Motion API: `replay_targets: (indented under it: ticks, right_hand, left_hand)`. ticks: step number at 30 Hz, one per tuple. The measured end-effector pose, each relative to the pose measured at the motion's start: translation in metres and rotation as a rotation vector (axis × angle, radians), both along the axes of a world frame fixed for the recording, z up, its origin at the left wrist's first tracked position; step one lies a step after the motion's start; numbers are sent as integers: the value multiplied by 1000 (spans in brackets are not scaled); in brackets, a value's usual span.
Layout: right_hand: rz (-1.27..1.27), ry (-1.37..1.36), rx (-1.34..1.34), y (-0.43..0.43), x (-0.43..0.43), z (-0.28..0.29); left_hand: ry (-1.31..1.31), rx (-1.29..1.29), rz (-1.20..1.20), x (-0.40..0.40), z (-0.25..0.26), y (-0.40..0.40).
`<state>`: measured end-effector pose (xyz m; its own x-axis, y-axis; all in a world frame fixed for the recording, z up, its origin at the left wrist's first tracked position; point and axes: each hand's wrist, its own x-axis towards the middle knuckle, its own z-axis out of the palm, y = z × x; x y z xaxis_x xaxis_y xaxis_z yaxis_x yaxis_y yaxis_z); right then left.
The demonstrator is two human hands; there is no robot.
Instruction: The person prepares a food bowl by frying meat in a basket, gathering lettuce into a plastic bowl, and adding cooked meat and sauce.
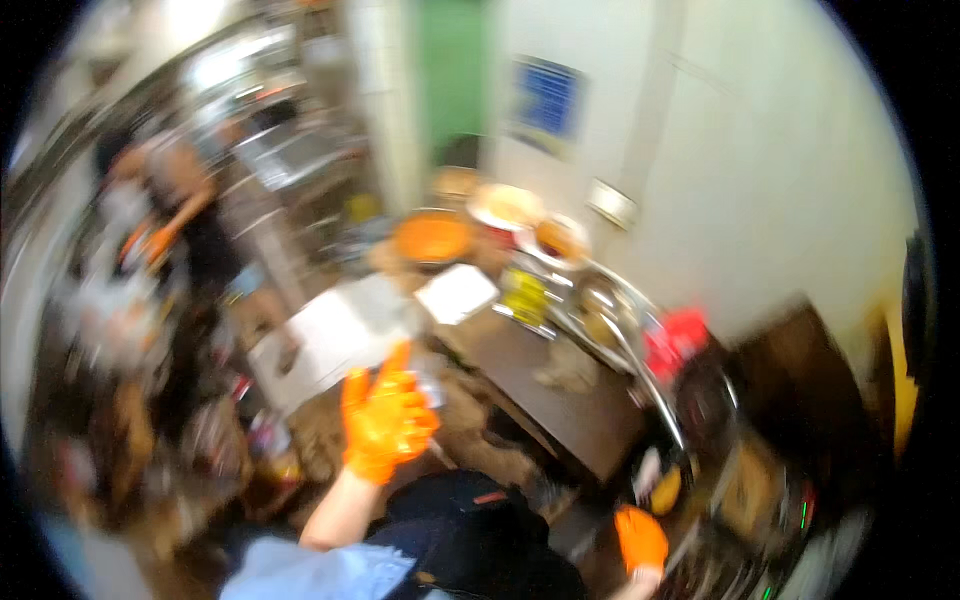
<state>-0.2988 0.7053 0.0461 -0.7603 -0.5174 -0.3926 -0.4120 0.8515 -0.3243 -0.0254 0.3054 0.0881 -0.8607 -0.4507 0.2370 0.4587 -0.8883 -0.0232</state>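
Observation:
My left hand (390,427), in a shiny orange glove, is raised in front of my body. Its thumb and index finger stick out apart, while the other fingers curl; I make out nothing held in it. Beyond the fingertips lies a large white sheet or board (349,326), blurred. At the lower right, my right hand (643,540) wears a matching orange glove and hangs low by my side. Its fingers look bunched together, and blur hides whether they hold anything. Just above it is a yellow oval item (666,491), too smeared to name.
A dark table (540,397) bears a metal tray (600,315), a yellow item (523,296) and a smaller white sheet (457,294). Behind stand an orange-filled round container (433,238) and bowls (506,206). A red bag-like item (675,341) sits right. Another person (169,180) with orange gloves works left.

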Motion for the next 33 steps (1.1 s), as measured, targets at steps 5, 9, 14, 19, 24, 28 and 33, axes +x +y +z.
replay_targets:
  ticks: [5,9,14,19,24,28,33]
  right_hand:
    - [-180,205,-285,41,45,9]
    - [-552,440,-364,87,74,30]
    - [-1113,801,-355,134,121,24]
    - [-1386,349,53,168,89,-15]
    - [-1273,235,233,225,55,-40]
    - [-1181,130,300,239,47,-19]
    - [-1035,196,285,231,65,21]
  left_hand:
    - [-86,-40,-200,-75,-14,28]
    - [-63,-38,-555,-131,-29,72]
    - [-111,-77,-906,-167,-16,106]
    - [-187,-180,-1038,-199,-38,122]
    - [-247,-123,-1167,-204,-23,144]
    - [-271,-60,-1191,-199,-32,146]
    - [-286,-107,-1141,-190,-45,145]
